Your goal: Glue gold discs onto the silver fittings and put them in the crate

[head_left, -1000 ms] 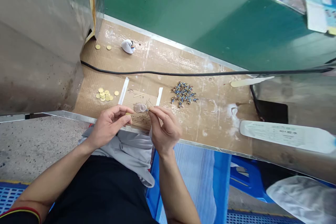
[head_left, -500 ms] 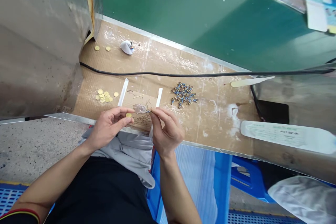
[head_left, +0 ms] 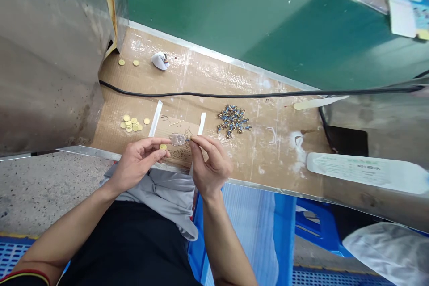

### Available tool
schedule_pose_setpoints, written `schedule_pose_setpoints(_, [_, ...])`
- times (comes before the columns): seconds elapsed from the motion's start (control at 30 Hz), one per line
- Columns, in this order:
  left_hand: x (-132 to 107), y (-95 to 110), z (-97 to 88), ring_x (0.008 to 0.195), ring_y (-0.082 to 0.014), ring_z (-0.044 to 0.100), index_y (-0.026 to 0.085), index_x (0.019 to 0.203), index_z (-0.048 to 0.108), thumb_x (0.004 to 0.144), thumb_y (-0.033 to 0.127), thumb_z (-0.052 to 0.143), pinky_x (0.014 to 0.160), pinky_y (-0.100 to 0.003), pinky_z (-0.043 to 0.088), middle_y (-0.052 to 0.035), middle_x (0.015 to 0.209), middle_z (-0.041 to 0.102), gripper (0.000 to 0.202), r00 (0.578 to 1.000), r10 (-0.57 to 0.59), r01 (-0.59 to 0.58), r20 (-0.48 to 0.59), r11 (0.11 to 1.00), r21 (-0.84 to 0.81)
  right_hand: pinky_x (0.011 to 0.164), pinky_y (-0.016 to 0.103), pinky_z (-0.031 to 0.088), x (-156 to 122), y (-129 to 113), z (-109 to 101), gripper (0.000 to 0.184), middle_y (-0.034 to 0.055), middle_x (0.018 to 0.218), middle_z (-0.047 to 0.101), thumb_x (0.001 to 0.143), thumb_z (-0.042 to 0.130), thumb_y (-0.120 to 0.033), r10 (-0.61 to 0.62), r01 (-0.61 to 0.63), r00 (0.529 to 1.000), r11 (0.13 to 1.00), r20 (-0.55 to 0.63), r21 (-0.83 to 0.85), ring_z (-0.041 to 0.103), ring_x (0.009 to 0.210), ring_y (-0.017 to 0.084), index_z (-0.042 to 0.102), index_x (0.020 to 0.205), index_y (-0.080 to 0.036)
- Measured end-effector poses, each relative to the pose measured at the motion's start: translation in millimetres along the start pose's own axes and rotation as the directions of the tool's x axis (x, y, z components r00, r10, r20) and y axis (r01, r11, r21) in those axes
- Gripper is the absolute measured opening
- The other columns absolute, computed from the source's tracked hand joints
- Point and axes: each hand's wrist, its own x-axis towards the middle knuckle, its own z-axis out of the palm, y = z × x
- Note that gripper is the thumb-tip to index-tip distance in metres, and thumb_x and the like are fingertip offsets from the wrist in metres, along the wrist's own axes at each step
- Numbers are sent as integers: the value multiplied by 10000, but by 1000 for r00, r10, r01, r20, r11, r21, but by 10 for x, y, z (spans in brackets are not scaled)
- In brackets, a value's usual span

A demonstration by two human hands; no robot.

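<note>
My left hand (head_left: 139, 161) pinches a small gold disc (head_left: 163, 146) between thumb and fingers. My right hand (head_left: 211, 161) pinches a tiny blue-and-gold charm (head_left: 187, 140) at its fingertips, beside a transparent oval piece (head_left: 177, 140). I cannot tell whether that piece is held or lying on the cardboard. Both hands are over the near edge of the cardboard work surface (head_left: 254, 143). A pile of gold discs (head_left: 130, 123) lies left of them, and a heap of blue-and-gold charms (head_left: 233, 120) lies to the right.
A black cable (head_left: 214, 95) crosses the cardboard. Behind it are a white swan figurine (head_left: 160, 60) and two loose gold discs (head_left: 128, 62). Two white strips (head_left: 156, 118) flank the hands. A metal post (head_left: 50, 53) stands left, and a green panel (head_left: 251, 18) rises behind.
The left fingers have eased back, showing the gold disc more fully. The hands have drawn slightly closer together, and the whole view has shifted a little to the left.
</note>
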Motion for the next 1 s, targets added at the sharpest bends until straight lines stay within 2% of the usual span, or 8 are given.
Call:
schedule_pose_setpoints(0.23, [-12,16,27,928,-190,821,213,1313,875,1013,402,878,819,-254,658,-78,1006,877,354,999,8,-5,-37,998,57,921,355,702,-15,17,-9,246,39,1125,871,1044,793,-125,27,-27,1000,999,-11,25,842,1023,202,848,1220,-288])
schedule_pose_setpoints(0.37, [-32,9,37,944,-185,825,222,1327,869,1023,404,866,837,-246,656,-75,1024,885,354,999,7,-5,-36,998,70,927,375,705,-36,19,-14,218,35,1126,870,1056,786,-161,78,-77,997,995,-24,59,844,1039,214,851,1216,-295])
schedule_pose_setpoints(0.53, [-37,13,42,944,-186,824,219,1329,866,1023,419,862,838,-245,658,-77,1028,885,365,1000,7,-5,-29,998,62,959,375,694,-45,6,-14,211,36,1136,874,1070,768,-168,107,-111,994,986,37,124,838,1069,210,857,1213,-294])
schedule_pose_setpoints(0.77, [-34,14,48,917,-204,813,202,1314,868,1013,447,862,813,-282,662,-77,992,866,388,999,7,-3,-43,996,85,929,373,700,-17,-21,-20,177,46,1121,878,1079,753,-187,114,-119,992,986,48,113,844,1047,212,861,1184,-280])
schedule_pose_setpoints(1.0, [-33,8,34,975,-223,833,201,1345,853,1028,450,854,862,-296,678,-85,1026,874,403,999,-3,5,-32,996,89,945,383,703,-27,6,-31,162,51,1128,878,1083,754,-206,130,-136,990,984,57,118,844,1055,215,861,1183,-276])
